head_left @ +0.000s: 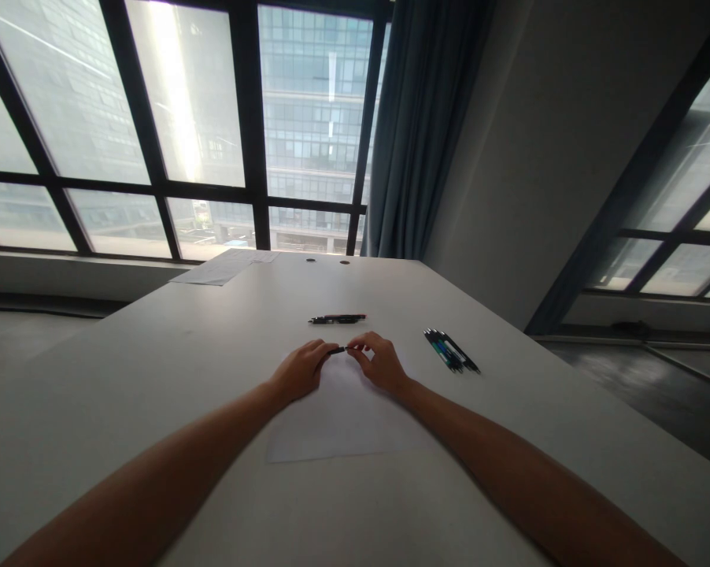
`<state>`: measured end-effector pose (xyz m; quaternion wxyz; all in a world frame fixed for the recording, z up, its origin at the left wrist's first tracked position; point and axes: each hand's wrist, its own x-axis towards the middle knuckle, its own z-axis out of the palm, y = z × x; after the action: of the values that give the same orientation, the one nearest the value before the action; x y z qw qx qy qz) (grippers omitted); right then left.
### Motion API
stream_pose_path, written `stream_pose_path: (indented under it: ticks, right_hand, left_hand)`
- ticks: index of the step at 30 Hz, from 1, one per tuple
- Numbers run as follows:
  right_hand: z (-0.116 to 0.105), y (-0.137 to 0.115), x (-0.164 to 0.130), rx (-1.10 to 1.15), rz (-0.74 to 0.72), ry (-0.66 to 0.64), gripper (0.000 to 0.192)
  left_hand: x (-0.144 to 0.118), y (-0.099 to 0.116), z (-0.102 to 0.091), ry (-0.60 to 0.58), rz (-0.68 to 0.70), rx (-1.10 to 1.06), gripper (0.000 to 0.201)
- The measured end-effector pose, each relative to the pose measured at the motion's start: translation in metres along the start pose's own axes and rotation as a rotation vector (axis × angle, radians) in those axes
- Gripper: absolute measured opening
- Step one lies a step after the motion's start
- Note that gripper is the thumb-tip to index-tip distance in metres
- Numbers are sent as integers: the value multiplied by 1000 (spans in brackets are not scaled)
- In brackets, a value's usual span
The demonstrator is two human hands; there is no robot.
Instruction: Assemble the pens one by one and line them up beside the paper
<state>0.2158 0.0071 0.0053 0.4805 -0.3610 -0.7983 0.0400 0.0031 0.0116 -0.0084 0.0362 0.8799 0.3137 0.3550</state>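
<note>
Over a white sheet of paper [343,429], both of my hands meet at a short dark pen [337,350]. My left hand [299,370] is closed around its left part, the fingers hiding much of the barrel. At the other end, the thumb and fingertips of my right hand [382,364] pinch the pen's tip end; whether a separate part is between them I cannot tell. Just beyond my hands, a few dark pens [338,319] lie side by side, crosswise. To the right rests a slanted row of several pens [451,351], black with some green and blue.
The white table [154,378] stretches away toward large windows. Several printed sheets [213,269] lie at its far left corner. Two dark round fittings [344,262] sit near the far edge. A blue curtain [423,134] hangs behind, beside a grey pillar [526,157].
</note>
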Motion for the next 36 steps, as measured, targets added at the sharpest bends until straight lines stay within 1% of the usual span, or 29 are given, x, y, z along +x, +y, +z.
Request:
stream_pose_path:
  ticks: [12,15,20,21,25,27,30,34,36]
  right_hand:
    - [-1,3,-1,2,11,-38,7]
    - [-1,4,-2,-18,18,-74,15]
    - [0,4,-4,-144,45,-157,36]
    - [0,4,-4,-152,49,-159,36]
    - [-1,3,-5,-131,19,-137,18]
    - [-2,4,-5,-151,-3,-161,14]
    - [-3,5,-5,-200,-15,-201,20]
    - [-4,4,-4,-211,-39,-220,17]
    - [-5,4,-4,-228,-47,-228,20]
  left_hand:
    - [-1,0,-2,-18,15,-33,35]
    - [-1,-1,-1,-30,17,-33,34]
    - [-1,0,-1,-55,38,-6,34]
    - [-1,0,-1,-53,38,-3,35]
    - [-1,0,-1,-34,34,2,38]
    - [-1,1,-1,-33,36,6,39]
    - [-1,1,-1,-34,33,4,39]
    - [-1,1,0,-35,41,3,37]
    - [-1,0,1,-33,42,6,37]
